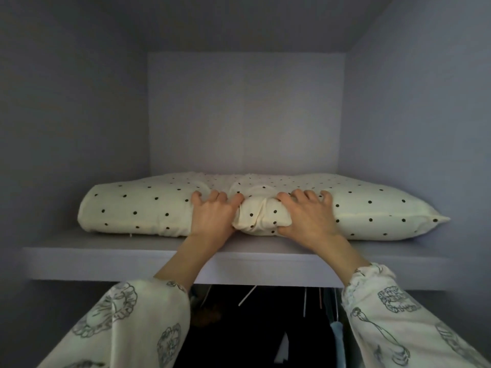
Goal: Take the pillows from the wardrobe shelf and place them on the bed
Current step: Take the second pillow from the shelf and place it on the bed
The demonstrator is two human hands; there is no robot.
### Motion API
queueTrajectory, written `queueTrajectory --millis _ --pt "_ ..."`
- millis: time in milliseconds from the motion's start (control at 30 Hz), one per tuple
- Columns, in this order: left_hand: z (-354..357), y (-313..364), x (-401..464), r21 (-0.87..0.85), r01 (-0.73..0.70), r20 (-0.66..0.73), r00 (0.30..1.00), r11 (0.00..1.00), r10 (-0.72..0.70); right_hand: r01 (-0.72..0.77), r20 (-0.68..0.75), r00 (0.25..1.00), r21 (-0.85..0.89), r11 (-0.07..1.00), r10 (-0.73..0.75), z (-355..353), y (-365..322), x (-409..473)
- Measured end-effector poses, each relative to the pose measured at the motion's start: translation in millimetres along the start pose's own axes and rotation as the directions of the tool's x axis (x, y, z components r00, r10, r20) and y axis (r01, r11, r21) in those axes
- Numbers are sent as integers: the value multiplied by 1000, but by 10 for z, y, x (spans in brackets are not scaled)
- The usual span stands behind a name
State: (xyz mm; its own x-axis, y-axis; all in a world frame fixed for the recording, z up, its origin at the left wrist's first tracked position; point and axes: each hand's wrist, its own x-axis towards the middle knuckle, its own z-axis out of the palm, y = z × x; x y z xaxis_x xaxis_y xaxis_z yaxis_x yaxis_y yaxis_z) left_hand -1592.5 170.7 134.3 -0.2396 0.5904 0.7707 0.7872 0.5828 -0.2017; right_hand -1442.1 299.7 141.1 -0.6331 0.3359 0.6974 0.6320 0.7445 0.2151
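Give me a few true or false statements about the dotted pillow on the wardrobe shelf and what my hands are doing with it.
1. Both hands grip the cream pillow with black dots near its middle. True: the left hand and right hand bunch the fabric between them.
2. The pillow lies on the pale grey wardrobe shelf. True.
3. A second pillow is stacked on top of it. False: only one pillow shows.
4. The person's arms are bare to the shoulder. False: pale printed sleeves cover the forearms.
5. Dark hanging clothes show below the shelf. True.
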Motion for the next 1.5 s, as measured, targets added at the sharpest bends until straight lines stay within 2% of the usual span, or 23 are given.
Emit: queueTrajectory --millis 100,267,400,533,633,700,767,833,933,1000,1167,1367,1500 --pt "-149 25 -201 -29 -9 -84 996 1000 6 4 -1 1000 29 1000 -4 -152 -5 -144" --pt "-545 1 -607 -88 -44 -103 994 995 35 -8 -20 1000 54 999 9 -535 -108 -567" --pt "-891 -47 -1034 -114 -83 -198 978 990 59 -36 -79 996 21 999 38 -870 -319 -1012" --pt "-1023 -95 -1445 -123 -138 -318 943 983 92 -66 -205 976 45 997 74 -962 -564 -1497" --pt "-1008 -74 -1724 -112 -140 -325 941 984 97 -65 -192 979 41 997 71 -926 -671 -1835" --pt "-972 -36 -1855 -100 -133 -321 942 986 94 -80 -127 987 137 987 98 -902 -696 -1988" --pt "-946 3 -1923 -72 -111 -317 945 991 82 -126 -68 986 313 941 154 -934 -709 -1997" --pt "-937 38 -1959 -64 -85 -315 947 994 61 -173 -31 979 401 900 201 -940 -708 -1891" --pt "-914 57 -1997 -66 -83 -270 961 994 63 -217 31 975 319 923 218 -854 -695 -1654" --pt "-890 -1 -1994 -90 -144 -224 967 985 121 -227 52 974 256 940 221 -790 -708 -1510" --pt "-862 -260 -1923 -215 -330 -170 940 919 298 -191 -31 980 159 969 198 -561 -787 -1571" --pt "-723 -325 -1384 -179 -140 -8 990 974 141 -185 -124 971 149 971 204 -408 -569 -1346" --pt "-564 -237 -1155 -84 -216 -114 972 973 206 -95 -301 949 21 995 97 -344 -469 -1103"
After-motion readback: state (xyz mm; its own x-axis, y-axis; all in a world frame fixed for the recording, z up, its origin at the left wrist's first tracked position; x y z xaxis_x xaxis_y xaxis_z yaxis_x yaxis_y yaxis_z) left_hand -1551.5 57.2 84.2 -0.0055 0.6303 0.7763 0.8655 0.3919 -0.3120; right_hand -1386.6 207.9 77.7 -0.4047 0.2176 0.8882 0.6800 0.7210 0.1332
